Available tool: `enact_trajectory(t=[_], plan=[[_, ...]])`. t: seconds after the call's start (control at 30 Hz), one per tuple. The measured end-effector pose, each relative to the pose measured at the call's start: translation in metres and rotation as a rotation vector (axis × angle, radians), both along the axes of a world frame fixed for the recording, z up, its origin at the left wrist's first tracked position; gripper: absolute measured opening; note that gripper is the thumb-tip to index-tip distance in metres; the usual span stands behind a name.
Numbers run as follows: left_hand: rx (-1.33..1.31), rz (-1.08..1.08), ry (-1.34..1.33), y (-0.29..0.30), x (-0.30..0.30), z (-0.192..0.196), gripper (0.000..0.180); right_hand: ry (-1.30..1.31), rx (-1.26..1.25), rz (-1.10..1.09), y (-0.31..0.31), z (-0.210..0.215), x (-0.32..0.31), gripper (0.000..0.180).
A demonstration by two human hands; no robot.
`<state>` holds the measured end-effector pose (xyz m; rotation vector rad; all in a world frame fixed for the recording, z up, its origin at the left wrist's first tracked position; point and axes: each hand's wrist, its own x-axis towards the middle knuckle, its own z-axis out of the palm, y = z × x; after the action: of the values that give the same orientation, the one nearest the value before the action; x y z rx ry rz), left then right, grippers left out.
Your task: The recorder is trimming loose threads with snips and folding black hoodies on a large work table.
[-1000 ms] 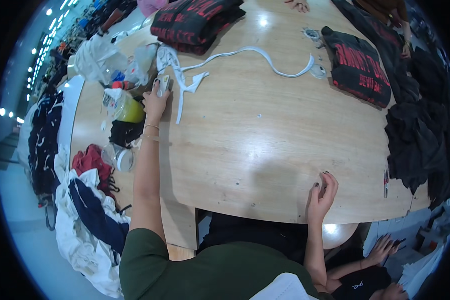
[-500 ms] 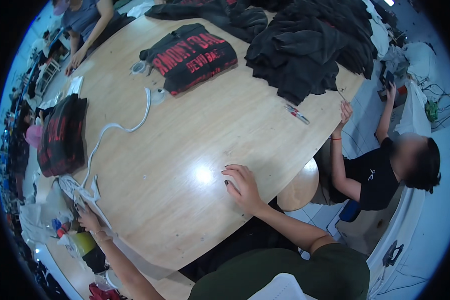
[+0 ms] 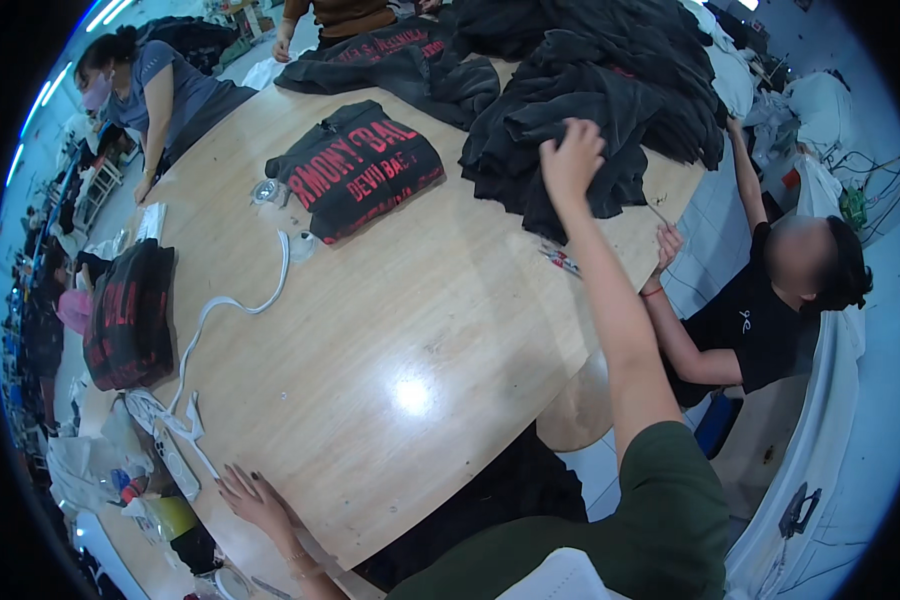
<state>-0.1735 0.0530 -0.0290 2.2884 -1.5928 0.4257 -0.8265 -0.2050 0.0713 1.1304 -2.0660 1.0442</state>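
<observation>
My right hand (image 3: 573,165) reaches far forward over the pile of dark grey garments (image 3: 620,100), its fingers bent and apart. Whether the fingertips touch the cloth, I cannot tell. My left hand (image 3: 257,500) rests at the table's front left edge with its fingers spread, holding nothing. Near it lies the end of a long white strip (image 3: 210,312), bunched at the table edge. Across the table sits a folded dark garment with red lettering (image 3: 370,175). Another folded stack with red print (image 3: 130,315) stands at the left edge. Red-handled snippers (image 3: 558,258) lie beside my right forearm.
Two round clear tape rolls (image 3: 267,193) lie beside the folded garment on the wooden table (image 3: 370,320). A seated person in black (image 3: 760,320) at the right holds a thin tool at the table corner. Another person (image 3: 165,90) leans on the far left edge. A stool (image 3: 577,405) stands close by.
My right hand has moved from above the near table forward to the garment pile. My left hand has left the bunched white strip and come nearer along the edge. Another person appears behind the table.
</observation>
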Motion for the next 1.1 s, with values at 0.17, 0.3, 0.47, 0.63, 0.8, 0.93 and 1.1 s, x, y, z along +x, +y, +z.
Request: enact_trajectory(t=[0.17, 0.3, 0.47, 0.63, 0.8, 0.93, 1.1], plan=[[0.144, 0.013, 0.125, 0.028, -0.023, -0.014, 0.051, -0.9, 0.027, -0.47, -0.035, 0.002, -0.126, 0.069], [0.154, 0.084, 0.065, 0.031, -0.028, -0.01, 0.048, -0.92, 0.162, -0.34, -0.025, -0.032, -0.152, 0.065], [0.174, 0.042, 0.056, 0.01, -0.045, -0.032, 0.048, -0.996, -0.71, 0.163, -0.008, -0.009, -0.218, 0.032], [0.169, 0.16, -0.019, 0.031, -0.029, -0.018, 0.049, -1.438, -0.54, 0.619, 0.045, 0.011, -0.06, 0.018], [0.204, 0.173, 0.005, 0.024, -0.043, -0.016, 0.046, -1.263, -0.143, 0.655, 0.189, -0.041, 0.078, 0.031], [0.192, 0.163, 0.008, 0.024, -0.042, -0.015, 0.047, -1.045, 0.17, 0.777, 0.224, -0.05, 0.115, 0.024], [0.163, 0.159, 0.041, 0.022, -0.04, -0.013, 0.047, -0.84, 0.163, 0.724, 0.226, -0.036, 0.103, 0.03]])
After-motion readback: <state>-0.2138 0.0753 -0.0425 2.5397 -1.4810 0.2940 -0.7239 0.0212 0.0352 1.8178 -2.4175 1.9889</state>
